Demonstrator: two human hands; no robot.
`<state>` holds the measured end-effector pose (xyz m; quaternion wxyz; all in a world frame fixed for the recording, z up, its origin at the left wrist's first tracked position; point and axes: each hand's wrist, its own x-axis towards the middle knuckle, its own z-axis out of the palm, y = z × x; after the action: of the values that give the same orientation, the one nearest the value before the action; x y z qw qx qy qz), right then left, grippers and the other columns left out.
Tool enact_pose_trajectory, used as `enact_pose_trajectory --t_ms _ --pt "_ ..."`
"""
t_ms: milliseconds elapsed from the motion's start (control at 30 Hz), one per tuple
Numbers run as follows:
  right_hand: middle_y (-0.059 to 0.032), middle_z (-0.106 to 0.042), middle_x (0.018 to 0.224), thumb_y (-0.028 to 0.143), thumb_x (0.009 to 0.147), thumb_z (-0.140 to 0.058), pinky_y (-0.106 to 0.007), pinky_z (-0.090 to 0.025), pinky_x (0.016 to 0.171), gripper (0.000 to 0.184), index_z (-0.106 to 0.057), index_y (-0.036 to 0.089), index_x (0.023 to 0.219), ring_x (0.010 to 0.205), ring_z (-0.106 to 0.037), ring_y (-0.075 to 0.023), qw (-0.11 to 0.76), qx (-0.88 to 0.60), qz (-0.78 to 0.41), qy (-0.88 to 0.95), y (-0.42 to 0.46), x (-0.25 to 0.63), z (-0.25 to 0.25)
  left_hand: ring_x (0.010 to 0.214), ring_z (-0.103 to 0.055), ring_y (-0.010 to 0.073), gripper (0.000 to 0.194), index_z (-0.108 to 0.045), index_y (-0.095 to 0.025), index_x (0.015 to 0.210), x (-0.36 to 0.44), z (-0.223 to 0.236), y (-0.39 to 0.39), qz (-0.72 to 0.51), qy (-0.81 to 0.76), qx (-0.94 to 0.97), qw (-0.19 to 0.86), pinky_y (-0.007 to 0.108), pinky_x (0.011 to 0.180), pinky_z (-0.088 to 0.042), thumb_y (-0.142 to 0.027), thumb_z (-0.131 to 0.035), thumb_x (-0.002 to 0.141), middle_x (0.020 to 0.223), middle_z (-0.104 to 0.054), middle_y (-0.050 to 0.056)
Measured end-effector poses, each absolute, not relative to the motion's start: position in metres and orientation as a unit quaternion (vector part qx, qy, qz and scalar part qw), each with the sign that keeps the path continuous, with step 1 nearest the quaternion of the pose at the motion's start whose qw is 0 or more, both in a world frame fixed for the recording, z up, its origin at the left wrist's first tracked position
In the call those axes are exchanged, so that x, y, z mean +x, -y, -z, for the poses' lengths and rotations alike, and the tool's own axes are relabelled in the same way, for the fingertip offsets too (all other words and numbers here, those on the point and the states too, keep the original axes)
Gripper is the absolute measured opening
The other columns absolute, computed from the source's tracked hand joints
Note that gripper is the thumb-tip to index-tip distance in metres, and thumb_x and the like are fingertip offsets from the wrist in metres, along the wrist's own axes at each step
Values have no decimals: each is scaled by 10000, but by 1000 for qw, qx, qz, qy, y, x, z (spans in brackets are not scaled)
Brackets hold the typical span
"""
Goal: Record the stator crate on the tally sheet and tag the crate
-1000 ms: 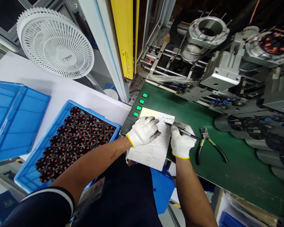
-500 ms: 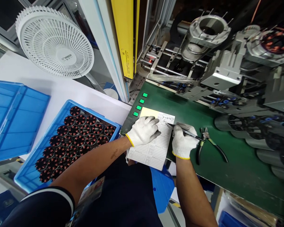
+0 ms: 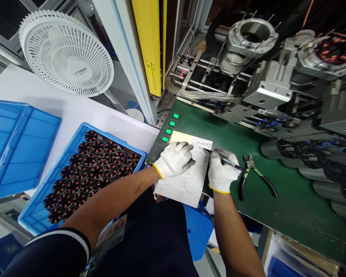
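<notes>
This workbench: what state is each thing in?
Left hand, gloved, pressing the paper form flat.
Right hand, gloved, gripping a black pen, tip on the form.
Form, partly handwritten, on the green mat.
Side cutters, handles spread.
Blue crate, packed with copper-wound stators.
Green buttons, lit.

Side-cutting pliers (image 3: 249,164) just beside right hand (image 3: 223,171), blocking rightward path.

Gloved left hand (image 3: 174,159) pressing a printed paper form (image 3: 180,188) flat, gloved right hand (image 3: 223,176) writing with a black pen (image 3: 229,163), diagonal cutters (image 3: 242,188) just beside, on a green mat (image 3: 279,215)
</notes>
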<state>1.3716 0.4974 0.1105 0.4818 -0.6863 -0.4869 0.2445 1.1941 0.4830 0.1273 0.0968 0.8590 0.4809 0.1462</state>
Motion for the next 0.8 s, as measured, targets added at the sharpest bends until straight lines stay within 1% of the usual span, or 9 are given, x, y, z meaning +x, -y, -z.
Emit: enact_pose_trajectory --t_ms 100,233,333,500,567,600,700,800 --pt "-54 -688 798 279 739 -629 -369 -536 742 131 -658 166 797 755 -651 -205 481 -694 -232 483 -497 1371 -111 1106 -510 248 382 -651 -158 858 1194 -128 -483 -153 -479 859 95 404 798 -436 -433 -399 939 1240 -601 71" --pt "-51 -684 771 243 717 -640 -359 -532 736 88 -657 164 753 745 -648 -203 485 -688 -231 487 -497 1370 -114 1106 -510 249 376 -653 -158 840 1194 -127 -484 -156 -477 860 91 404 783 -438 -431 -412 934 1234 -603 78" --pt "-46 -681 772 242 730 -623 -366 -532 741 105 -660 161 785 741 -647 -201 490 -694 -219 479 -497 1369 -115 1103 -512 246 381 -649 -160 839 1195 -126 -483 -155 -479 859 90 401 774 -436 -433 -403 937 1234 -602 71" --pt "-46 -673 754 239 718 -623 -354 -530 725 91 -647 163 763 738 -646 -199 488 -697 -216 479 -495 1371 -116 1127 -505 240 378 -651 -157 855 1195 -126 -483 -155 -484 856 91 404 809 -437 -439 -412 935 1249 -597 60" --pt "-43 -666 740 256 705 -637 -340 -528 663 106 -642 163 756 687 -632 -188 486 -683 -244 488 -493 1375 -116 1138 -503 243 371 -651 -156 854 1195 -127 -483 -150 -487 855 96 406 819 -437 -435 -420 931 1248 -598 61" --pt "-38 -658 721 271 698 -646 -327 -518 606 125 -639 162 759 638 -616 -178 490 -673 -267 486 -491 1377 -116 1141 -502 245 368 -650 -157 851 1195 -128 -483 -147 -488 854 100 409 820 -437 -432 -420 931 1248 -598 61" --pt "-2 -612 642 323 692 -661 -276 -434 443 201 -623 158 800 484 -525 -131 525 -652 -334 433 -486 1382 -115 1139 -507 249 359 -649 -162 840 1195 -131 -483 -138 -491 853 110 414 818 -439 -426 -422 929 1252 -595 52" --pt "23 -581 599 336 689 -677 -254 -390 418 232 -609 153 815 443 -483 -107 564 -630 -373 383 -478 1386 -119 1136 -514 248 344 -647 -166 824 1194 -133 -481 -137 -494 852 109 413 821 -442 -422 -440 922 1249 -599 41"
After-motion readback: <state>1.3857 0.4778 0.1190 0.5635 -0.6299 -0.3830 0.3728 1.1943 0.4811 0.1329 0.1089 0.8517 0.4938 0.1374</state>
